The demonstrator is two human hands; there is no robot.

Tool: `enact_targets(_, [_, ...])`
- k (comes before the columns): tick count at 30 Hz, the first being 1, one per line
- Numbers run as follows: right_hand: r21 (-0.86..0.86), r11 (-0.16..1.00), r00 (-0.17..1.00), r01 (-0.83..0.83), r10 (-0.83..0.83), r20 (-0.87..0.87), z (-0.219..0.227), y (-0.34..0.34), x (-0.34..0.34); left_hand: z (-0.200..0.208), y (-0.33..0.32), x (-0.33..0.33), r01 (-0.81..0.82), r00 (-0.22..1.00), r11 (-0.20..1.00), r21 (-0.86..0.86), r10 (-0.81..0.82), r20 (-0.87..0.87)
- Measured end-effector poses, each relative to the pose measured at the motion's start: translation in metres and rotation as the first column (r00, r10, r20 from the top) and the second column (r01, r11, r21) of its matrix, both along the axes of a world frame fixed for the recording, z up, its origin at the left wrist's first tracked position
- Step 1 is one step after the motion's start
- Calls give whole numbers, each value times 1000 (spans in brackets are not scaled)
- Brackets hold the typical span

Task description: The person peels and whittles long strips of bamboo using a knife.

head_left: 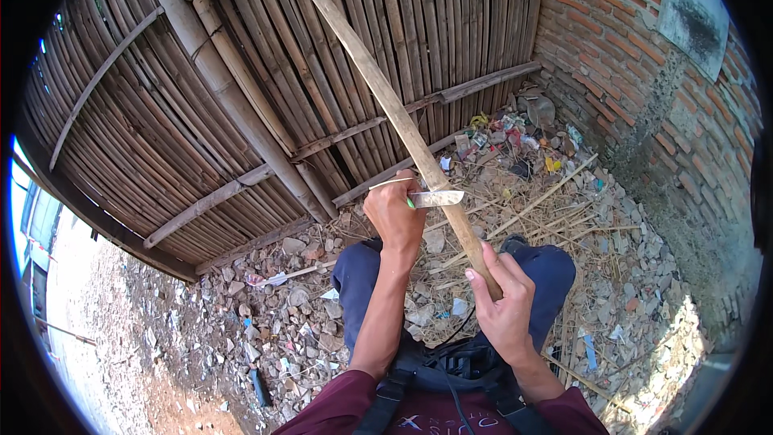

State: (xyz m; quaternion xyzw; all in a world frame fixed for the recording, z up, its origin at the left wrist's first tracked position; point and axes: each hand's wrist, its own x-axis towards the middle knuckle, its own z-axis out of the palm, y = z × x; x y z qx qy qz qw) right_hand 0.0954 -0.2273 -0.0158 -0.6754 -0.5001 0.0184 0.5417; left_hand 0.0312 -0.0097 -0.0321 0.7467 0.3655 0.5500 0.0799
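Observation:
My left hand [394, 213] is closed round the handle of a knife [437, 199], of which a bit of green shows at the grip. Its broad metal blade points right and lies across a long wooden stick [385, 95]. A thin pale strip runs over the top of my left fist. Near its lower end the stick is gripped by my right hand [506, 300], thumb and fingers wrapped round it. From there it slants up and to the left, its far end in front of the bamboo wall. Whether the blade's edge bites into the wood I cannot tell.
A slatted bamboo wall [354, 40] with thick poles rises ahead and left. To the right stands a brick wall [612, 40], partly plastered. Rubble and stones [298, 306] cover the ground, with thin split sticks [547, 197] and scraps of litter [515, 133] toward the corner.

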Motion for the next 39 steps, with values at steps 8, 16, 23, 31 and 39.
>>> enact_targets(8, [13, 1000, 1000, 2, -2, 2, -3, 2, -1, 1, 2, 1, -19, 1000, 1000, -17, 19, -2])
enact_targets(16, [-86, 993, 992, -84, 75, -106, -15, -25, -17, 6, 73, -25, -284, 950, 916, -285, 308, 44])
enact_targets(23, [-61, 998, 993, -5, -2, -117, -5, -19, 2, -37, 84, -67, -185, 980, 955, -231, 196, 26])
enact_targets(31, [-118, 990, 995, -81, 73, -69, -2, -5, 2, -23, 29, -48, 73, 987, 995, -69, -63, 146])
enact_targets(39, [-85, 993, 997, -81, 79, -24, 3, -2, -5, -15, 3, -45, 138, 990, 984, -116, -142, -28])
